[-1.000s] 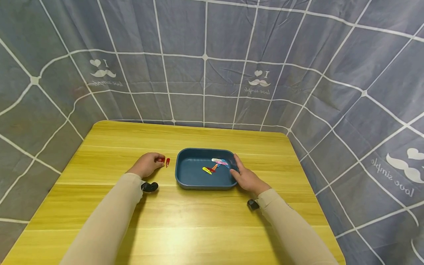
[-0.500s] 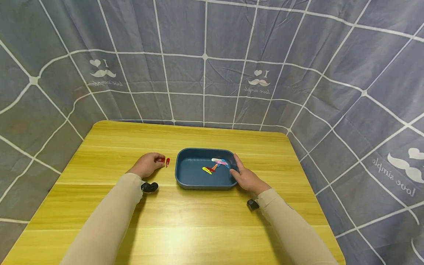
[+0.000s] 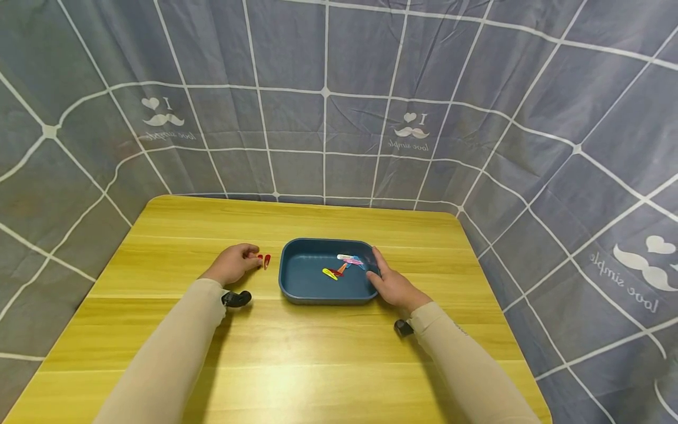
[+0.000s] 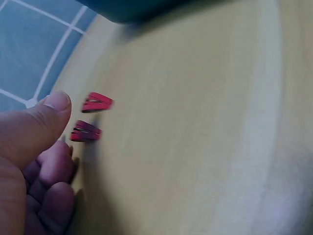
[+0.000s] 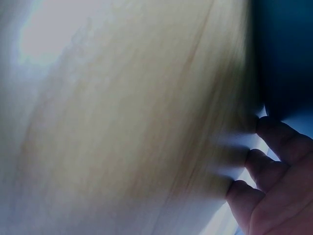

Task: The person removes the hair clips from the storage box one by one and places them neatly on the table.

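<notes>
Two red snap hair clips (image 4: 97,102) lie side by side on the wooden table, left of a blue tray (image 3: 318,297). My left hand (image 3: 233,263) is right beside them, thumb and fingers bent with a gap between; in the left wrist view the thumb tip stays apart from both clips. The nearer clip (image 4: 85,131) is partly covered by the hand in the head view. My right hand (image 3: 394,287) grips the tray's right side, thumb over the rim and fingers along the outer wall. Inside the tray lie several coloured hair clips (image 3: 349,259), including a yellow one (image 3: 330,274).
The wooden table (image 3: 296,365) has its far edge against a grey curtain (image 3: 296,118) with white grid lines, which also rises on both sides. A dark wrist camera (image 3: 236,299) sticks out by the left wrist, another (image 3: 404,327) by the right.
The head view has shifted very slightly. My left hand has stayed almost in place by the two red hair clips; the right hand and the tray have not moved.
</notes>
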The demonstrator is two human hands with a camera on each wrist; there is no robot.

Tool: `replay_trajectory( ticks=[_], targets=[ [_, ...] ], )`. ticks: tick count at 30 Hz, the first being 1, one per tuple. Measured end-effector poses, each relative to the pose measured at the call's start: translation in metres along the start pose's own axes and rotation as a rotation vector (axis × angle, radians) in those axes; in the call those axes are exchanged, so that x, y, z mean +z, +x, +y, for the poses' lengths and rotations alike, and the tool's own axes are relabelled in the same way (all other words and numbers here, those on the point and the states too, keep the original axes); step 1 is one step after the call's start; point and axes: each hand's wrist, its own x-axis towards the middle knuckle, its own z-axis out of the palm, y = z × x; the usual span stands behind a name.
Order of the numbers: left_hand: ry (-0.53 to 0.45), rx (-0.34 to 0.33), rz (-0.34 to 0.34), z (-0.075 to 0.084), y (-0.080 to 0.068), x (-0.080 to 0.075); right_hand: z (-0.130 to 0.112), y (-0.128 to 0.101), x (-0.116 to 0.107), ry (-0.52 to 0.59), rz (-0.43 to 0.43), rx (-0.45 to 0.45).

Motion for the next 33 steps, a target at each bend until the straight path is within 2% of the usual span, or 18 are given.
replay_trajectory(
  ticks=[4,9,12,17,25,33],
  targets=[
    [-0.044,-0.012,0.033,0.002,-0.003,-0.004,0.0,0.0,0.0,0.001,0.001,0.002],
    [-0.099,0.006,0.098,0.01,-0.003,-0.007,0.0,0.0,0.0,-0.002,0.003,0.006],
    [-0.129,0.031,0.142,0.021,-0.003,-0.009,0.0,0.0,0.001,0.0,0.006,0.009],
    [-0.171,0.089,0.188,0.051,-0.002,-0.011,0.002,0.001,0.003,0.0,0.008,0.017],
    [-0.194,0.175,0.126,0.1,-0.004,-0.004,0.004,0.001,0.004,0.005,0.012,0.018],
    [-0.146,0.262,0.043,0.131,-0.001,0.012,0.003,-0.001,0.004,0.006,0.011,0.012]
  ],
)
